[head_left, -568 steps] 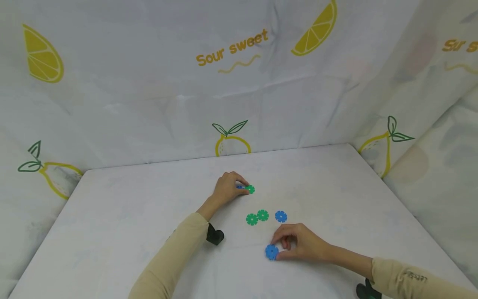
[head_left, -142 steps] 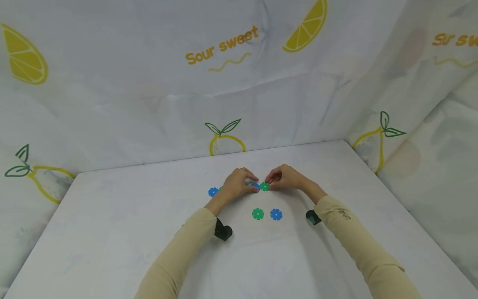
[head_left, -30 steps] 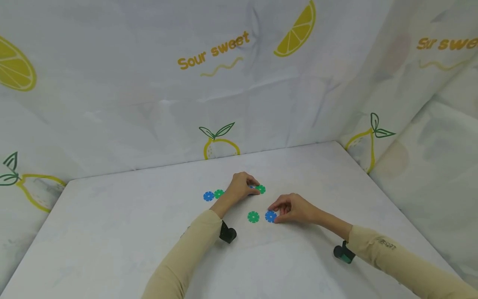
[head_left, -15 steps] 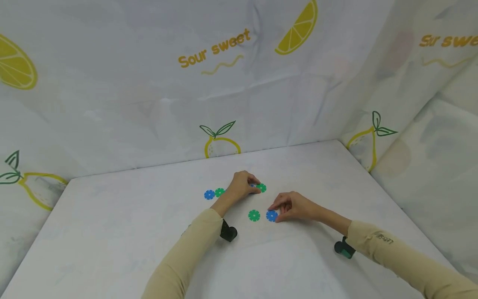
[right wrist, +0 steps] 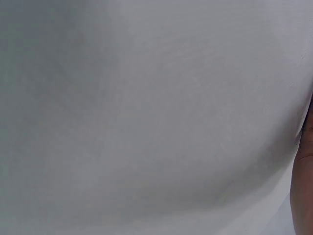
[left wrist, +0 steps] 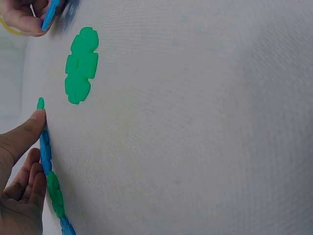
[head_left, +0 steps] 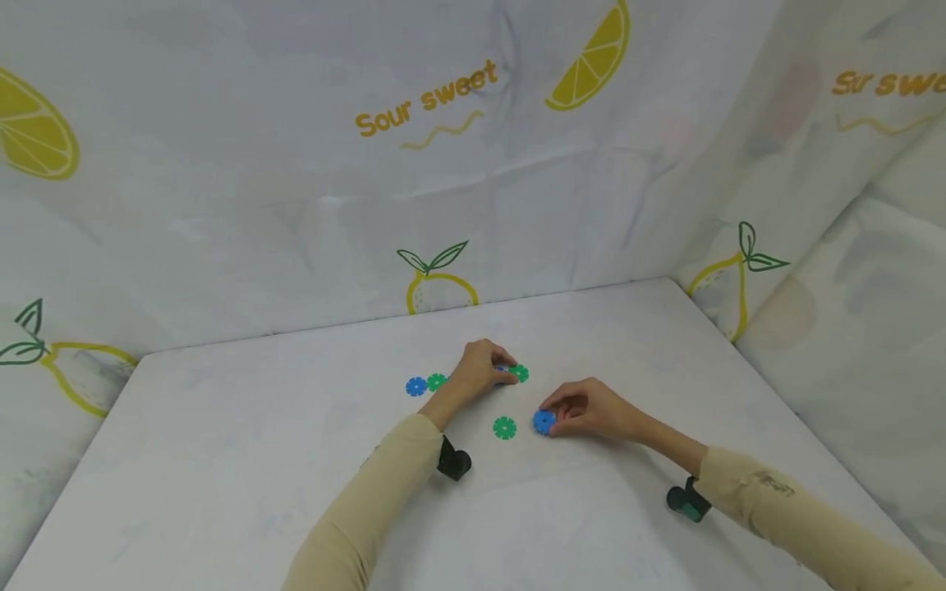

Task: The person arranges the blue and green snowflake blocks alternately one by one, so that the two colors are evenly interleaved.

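A row of joined notched plastic discs, blue and green in turn, lies toward the back of the table; its left end is a blue disc. My left hand covers the middle of the row and pinches the green disc at its right end. In the left wrist view the thumb presses that end disc. My right hand pinches a separate blue disc by its right edge, tilted up from the table in the left wrist view. One loose green disc lies flat between the hands.
A white cloth covers the table, and a white lemon-print curtain hangs behind it and at the sides. Black wrist cameras sit under both sleeves. The right wrist view shows mostly white cloth and part of a finger.
The row has grown leftward since the oldest frame, and fewer loose discs remain. Over the last second my right hand has picked up the blue disc beside the loose green one; my left hand stays put.
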The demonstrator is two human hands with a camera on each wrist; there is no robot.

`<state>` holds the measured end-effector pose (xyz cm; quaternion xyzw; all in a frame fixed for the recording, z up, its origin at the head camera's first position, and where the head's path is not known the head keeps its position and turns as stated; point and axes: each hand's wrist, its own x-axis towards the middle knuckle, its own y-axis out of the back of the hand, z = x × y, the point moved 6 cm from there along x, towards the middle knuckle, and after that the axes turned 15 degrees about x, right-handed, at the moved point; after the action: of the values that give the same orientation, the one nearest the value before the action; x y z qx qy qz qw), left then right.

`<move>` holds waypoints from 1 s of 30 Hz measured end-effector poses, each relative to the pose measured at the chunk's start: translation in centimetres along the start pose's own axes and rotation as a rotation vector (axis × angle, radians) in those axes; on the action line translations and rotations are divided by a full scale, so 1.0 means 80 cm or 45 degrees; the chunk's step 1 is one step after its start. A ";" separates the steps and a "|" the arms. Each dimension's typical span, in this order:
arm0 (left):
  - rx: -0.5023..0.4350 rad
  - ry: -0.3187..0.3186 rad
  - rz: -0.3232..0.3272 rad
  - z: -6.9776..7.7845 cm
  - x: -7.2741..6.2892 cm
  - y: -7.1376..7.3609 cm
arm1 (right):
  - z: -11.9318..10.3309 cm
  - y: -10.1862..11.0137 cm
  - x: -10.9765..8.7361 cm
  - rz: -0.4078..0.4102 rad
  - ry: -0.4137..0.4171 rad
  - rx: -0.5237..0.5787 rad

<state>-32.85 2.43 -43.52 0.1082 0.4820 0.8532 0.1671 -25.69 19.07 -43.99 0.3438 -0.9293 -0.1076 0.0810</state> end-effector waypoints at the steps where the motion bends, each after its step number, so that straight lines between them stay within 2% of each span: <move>1: 0.001 0.000 -0.003 0.000 0.000 0.000 | 0.000 0.001 -0.001 0.008 -0.002 0.014; 5: 0.008 0.007 -0.012 0.001 0.001 -0.002 | 0.000 0.003 -0.003 0.048 -0.014 0.043; 12: 0.020 0.015 -0.014 0.002 0.000 -0.002 | 0.004 0.012 -0.005 0.145 -0.089 -0.009; 18: 0.022 0.017 -0.012 0.002 -0.001 -0.001 | 0.001 0.027 -0.003 0.142 -0.158 0.011; 25: 0.036 0.042 -0.016 0.000 0.000 -0.001 | -0.015 0.049 0.004 0.142 -0.131 -0.119; 30: 0.044 0.043 -0.022 0.001 0.001 -0.001 | -0.014 0.067 0.009 0.164 -0.154 -0.048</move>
<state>-32.88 2.56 -43.59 0.0926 0.5002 0.8451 0.1643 -29.35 22.39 -41.45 0.2746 -0.9506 -0.1400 0.0380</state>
